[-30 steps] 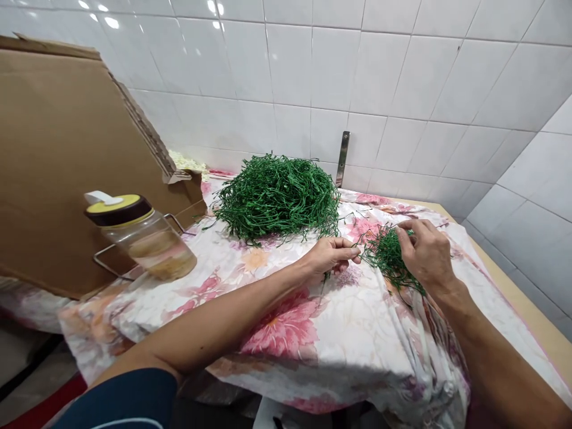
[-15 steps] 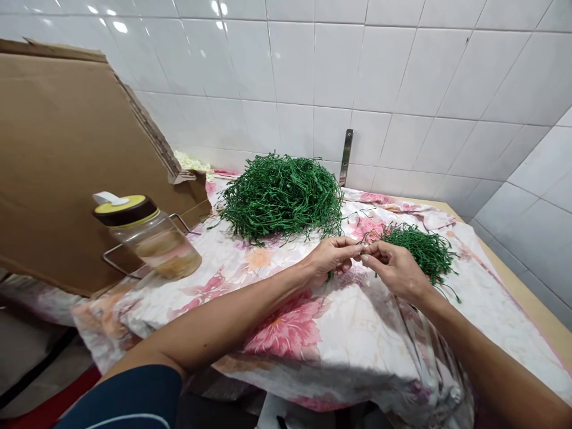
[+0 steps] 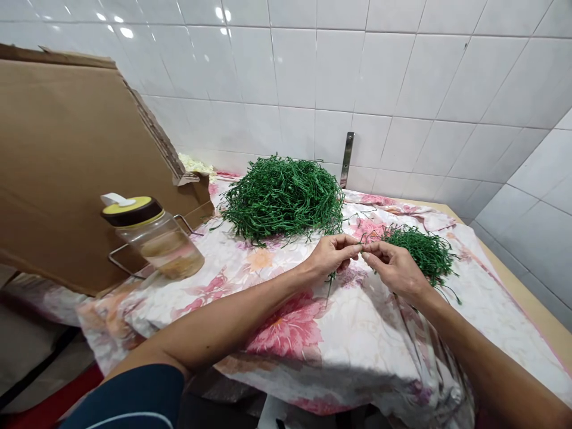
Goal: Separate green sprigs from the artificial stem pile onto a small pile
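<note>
Head view: a single camera, worn on the head, looks forward and steeply down at close range over the cloth-covered surface [image 3: 357, 333]; left hand [image 3: 333, 256] and right hand [image 3: 395, 267] lie near mid-frame, tiled wall [image 3: 339, 71] beyond.

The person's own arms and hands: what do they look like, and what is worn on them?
The left hand and right hand are both bare, with no gloves visible. A short dark blue sleeve, marked with a thin pale curved line, covers the upper left arm. The right forearm is bare; its sleeve, if any, isn't clearly visible.
</note>
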Tool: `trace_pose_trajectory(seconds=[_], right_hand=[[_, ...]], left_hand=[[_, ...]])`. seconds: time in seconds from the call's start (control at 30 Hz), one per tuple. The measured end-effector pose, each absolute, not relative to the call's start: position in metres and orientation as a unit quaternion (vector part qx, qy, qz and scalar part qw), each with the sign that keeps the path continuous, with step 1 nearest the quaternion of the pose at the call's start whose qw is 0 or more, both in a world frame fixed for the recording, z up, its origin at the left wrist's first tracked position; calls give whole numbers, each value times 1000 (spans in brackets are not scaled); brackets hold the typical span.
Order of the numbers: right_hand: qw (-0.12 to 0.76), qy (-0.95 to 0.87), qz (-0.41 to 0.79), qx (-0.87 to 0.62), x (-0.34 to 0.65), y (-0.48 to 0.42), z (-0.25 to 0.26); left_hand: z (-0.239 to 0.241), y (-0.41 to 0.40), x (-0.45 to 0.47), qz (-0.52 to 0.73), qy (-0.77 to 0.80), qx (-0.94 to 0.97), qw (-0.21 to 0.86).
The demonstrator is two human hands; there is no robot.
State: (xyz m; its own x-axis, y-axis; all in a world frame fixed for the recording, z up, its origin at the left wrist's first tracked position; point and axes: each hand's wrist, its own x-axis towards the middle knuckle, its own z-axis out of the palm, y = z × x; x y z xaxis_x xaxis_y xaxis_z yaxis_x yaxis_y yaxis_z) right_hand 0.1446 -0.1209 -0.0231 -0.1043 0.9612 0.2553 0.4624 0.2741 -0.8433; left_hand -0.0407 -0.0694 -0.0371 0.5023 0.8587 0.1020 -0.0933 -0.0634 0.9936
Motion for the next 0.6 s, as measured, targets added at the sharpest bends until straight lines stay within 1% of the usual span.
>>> trace_pose_trajectory(seconds=[0.17,0.33,0.4,0.47,0.6], right_hand=[[416,-673,306,-530,140,-123,-21],[406,-678,272,-549,140,-122,-26],[402,-687,255,-550,140,-122,-28],[398,-694,235,-553,139,-122,-28],[380,-697,207,-571,134,-125,-28]], left_hand=[[-40,-69,-40,393,314,629,593],[-38,-71,-39,382,328,639,581],[-37,-73,-38,393,331,650,560],[-36,-76,-38,413,334,677,509],[-37,-80,-41,434,333,767,334]])
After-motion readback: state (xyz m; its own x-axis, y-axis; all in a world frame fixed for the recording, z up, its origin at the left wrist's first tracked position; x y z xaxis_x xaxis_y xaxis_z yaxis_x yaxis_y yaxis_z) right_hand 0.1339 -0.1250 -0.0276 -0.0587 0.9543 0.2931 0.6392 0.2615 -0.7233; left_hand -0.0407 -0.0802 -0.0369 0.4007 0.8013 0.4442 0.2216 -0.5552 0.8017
